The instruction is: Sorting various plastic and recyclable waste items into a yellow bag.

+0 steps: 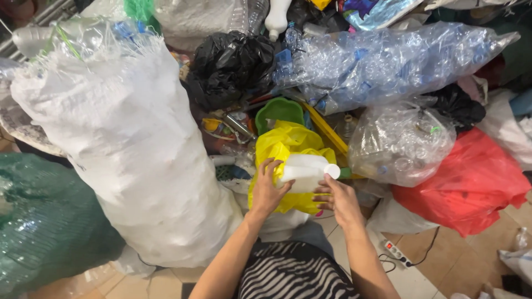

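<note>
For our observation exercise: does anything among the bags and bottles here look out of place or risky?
A white power strip with its cord lies on the tiled floor beside the red bag, at the edge of the heaped plastic, where it could be stepped on or buried.

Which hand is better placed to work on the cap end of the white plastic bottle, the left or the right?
Probably the right hand: its fingertips are at the round cap end of the white plastic bottle. The left hand wraps the bottle's body above the yellow plastic bag, so it suits steadying.
</note>
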